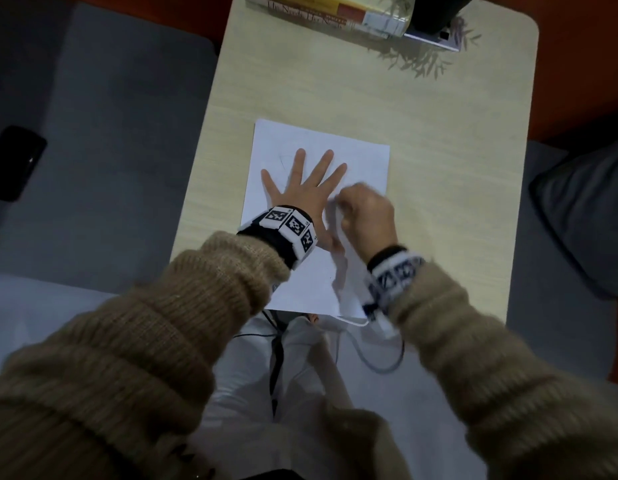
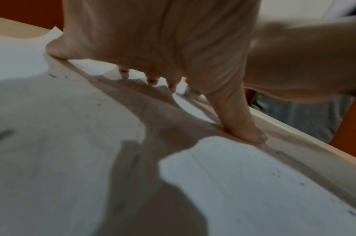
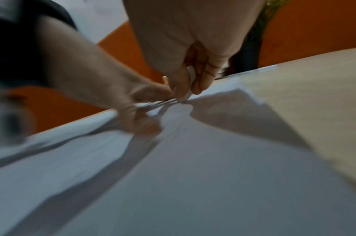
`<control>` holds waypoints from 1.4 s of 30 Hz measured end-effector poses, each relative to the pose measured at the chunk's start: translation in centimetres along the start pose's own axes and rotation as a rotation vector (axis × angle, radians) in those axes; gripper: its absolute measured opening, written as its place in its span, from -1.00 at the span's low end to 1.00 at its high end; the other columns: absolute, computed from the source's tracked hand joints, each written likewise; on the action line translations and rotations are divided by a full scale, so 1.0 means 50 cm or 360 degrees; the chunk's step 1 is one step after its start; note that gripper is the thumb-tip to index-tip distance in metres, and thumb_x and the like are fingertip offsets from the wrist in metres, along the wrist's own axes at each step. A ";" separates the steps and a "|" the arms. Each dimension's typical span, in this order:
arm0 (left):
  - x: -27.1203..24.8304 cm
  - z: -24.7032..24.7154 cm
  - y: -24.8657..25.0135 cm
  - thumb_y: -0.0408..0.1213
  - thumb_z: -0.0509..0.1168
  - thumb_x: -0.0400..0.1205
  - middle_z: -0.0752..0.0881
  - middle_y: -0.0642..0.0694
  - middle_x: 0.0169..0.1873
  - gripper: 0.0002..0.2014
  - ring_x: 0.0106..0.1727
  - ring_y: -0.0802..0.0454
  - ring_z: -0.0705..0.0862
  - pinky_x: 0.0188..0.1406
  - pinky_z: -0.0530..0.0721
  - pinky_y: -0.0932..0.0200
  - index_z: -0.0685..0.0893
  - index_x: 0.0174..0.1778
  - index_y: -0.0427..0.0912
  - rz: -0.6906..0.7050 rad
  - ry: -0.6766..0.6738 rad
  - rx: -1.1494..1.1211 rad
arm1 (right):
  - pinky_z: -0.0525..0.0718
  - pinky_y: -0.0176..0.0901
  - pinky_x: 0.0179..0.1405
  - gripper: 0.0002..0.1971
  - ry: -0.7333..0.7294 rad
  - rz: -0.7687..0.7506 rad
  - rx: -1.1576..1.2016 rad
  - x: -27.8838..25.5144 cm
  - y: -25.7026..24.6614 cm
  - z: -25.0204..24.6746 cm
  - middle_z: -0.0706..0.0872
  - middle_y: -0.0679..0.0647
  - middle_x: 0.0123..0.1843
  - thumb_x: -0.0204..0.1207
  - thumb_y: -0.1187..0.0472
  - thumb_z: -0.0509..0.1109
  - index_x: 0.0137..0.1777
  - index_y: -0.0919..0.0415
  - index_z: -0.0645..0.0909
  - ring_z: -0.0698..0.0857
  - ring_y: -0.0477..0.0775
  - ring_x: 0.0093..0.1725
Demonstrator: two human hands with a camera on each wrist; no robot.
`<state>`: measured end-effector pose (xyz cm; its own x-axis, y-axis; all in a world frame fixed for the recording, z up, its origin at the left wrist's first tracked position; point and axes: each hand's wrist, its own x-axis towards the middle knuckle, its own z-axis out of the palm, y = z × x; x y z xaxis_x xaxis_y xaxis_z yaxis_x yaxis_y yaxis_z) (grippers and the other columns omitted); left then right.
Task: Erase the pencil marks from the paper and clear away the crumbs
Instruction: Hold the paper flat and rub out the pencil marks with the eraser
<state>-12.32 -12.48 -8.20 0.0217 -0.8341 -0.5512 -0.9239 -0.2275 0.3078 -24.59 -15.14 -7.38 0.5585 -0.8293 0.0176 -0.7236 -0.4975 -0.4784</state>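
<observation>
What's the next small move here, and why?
Probably keep rubbing, working leftward: the right hand pinches the eraser tip-down on the paper, the left hand pins it flat, and a faint pencil mark remains by the left fingers.

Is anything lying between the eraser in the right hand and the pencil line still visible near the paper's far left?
Yes. The left hand lies flat and spread on the paper, between the right hand pinching the eraser and the faint pencil line beside the left fingers. Nothing else visible blocks it.
</observation>
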 end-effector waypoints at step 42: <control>0.000 0.007 0.022 0.45 0.49 0.03 -0.51 0.17 0.58 0.35 0.59 -0.23 -0.53 0.18 -0.26 -0.81 -0.35 0.54 0.43 0.0053 -0.0020 0.0081 | 0.60 -0.06 -0.48 -0.86 0.0249 0.0257 0.0019 0.005 0.054 -0.018 0.66 0.31 -0.42 0.20 0.61 0.33 -0.40 0.38 0.61 0.64 0.26 -0.45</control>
<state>-13.47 -12.58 -8.12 -0.0138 -0.8342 -0.5512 -0.9423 -0.1735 0.2862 -26.76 -16.91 -7.86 0.3655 -0.9277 0.0756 -0.7930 -0.3529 -0.4966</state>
